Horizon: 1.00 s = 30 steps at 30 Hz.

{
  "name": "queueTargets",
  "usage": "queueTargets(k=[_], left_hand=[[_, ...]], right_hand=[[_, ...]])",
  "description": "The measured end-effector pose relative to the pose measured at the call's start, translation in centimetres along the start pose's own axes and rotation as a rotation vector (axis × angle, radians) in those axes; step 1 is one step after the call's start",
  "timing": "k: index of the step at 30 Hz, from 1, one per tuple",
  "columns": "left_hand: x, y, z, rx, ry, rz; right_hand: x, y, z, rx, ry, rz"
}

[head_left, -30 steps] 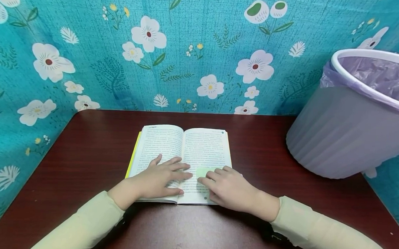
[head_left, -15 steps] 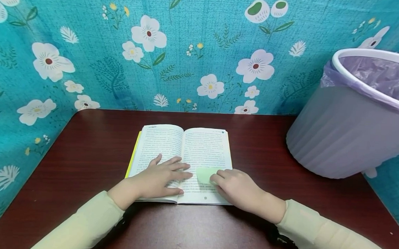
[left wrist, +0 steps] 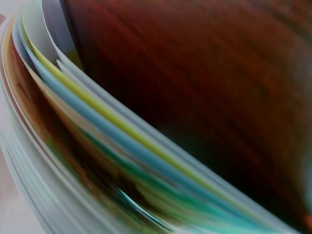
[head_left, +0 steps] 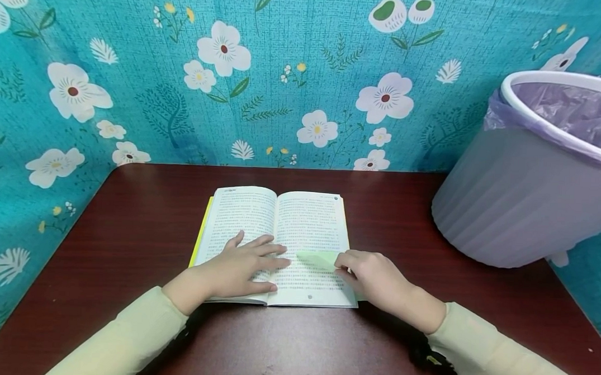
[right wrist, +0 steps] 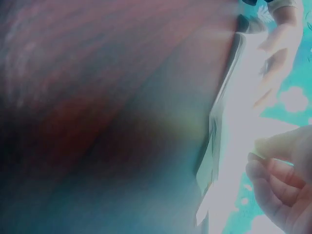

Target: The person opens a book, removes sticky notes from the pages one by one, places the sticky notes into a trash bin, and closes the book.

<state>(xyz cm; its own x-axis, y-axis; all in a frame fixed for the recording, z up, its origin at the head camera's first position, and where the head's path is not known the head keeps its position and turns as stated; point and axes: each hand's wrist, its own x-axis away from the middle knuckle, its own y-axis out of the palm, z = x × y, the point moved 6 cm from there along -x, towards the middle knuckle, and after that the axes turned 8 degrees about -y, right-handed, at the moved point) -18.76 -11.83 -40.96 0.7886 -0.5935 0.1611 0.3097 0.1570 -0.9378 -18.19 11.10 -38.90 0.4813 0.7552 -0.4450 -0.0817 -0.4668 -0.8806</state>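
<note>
An open book (head_left: 309, 221) with printed text lies on the table. My left hand (head_left: 236, 268) rests on its left page with fingers spread, the fingertips reaching over the middle fold. On the lower right page is a light green sticky note (head_left: 317, 260). My right hand (head_left: 377, 277) pinches the note's right end between thumb and curled fingers, at the book's right edge. The pinching right hand (right wrist: 282, 180) also shows in the right wrist view, where the page is washed out by glare. Page edges of the book (left wrist: 122, 126) fill much of the left wrist view.
A dark red-brown table (head_left: 143, 214) bears the book. At the right stands a grey waste bin (head_left: 517, 191) with a purple liner. A teal flowered cloth (head_left: 285, 75) hangs behind the table.
My right hand has slid to the right across the page, from the note's middle to its right end, and now pinches it. The left hand and book have stayed in place.
</note>
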Motion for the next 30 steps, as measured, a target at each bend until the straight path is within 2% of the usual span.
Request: queueTargets(k=[11,21,30], left_hand=[[-0.2,0.0,0.0,-0.007,0.009,0.008],[-0.1,0.0,0.0,-0.001,0.007,0.004],[0.0,0.0,-0.1,0.013,-0.006,0.000]], right_hand=[[0.9,-1.1,1.7,-0.003,0.176,-0.013],[2.5,-4.4,3.8,0.096,0.201,0.103],[3.6,-7.0,5.2,0.113,0.219,0.167]])
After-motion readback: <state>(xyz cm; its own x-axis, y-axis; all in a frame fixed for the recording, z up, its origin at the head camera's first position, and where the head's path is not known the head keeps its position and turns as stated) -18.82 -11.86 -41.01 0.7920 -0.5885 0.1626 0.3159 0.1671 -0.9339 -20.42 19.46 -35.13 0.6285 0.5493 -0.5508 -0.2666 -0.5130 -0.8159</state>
